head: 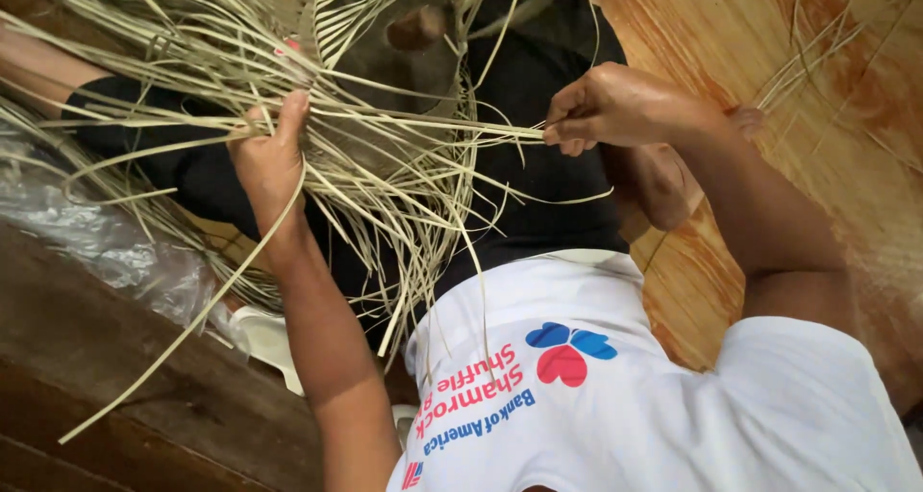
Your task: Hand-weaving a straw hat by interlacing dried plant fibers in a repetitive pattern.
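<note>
A half-woven basket of pale green-tan straw strips (385, 79) rests on my lap, its loose ends fanning out on all sides. My left hand (269, 156) presses against the woven rim, thumb up, fingers closed among the strips. My right hand (601, 108) pinches a few long strips (481, 132) and holds them taut, pulled sideways from the weave. I wear a white printed shirt (615, 396) and dark trousers (548, 184).
Polished orange wooden floor (731, 31) lies to the right with a few loose strips (817, 60) on it. A crumpled clear plastic sheet (106, 242) and a white object (269, 343) sit at the left beside a dark wooden board (106, 377).
</note>
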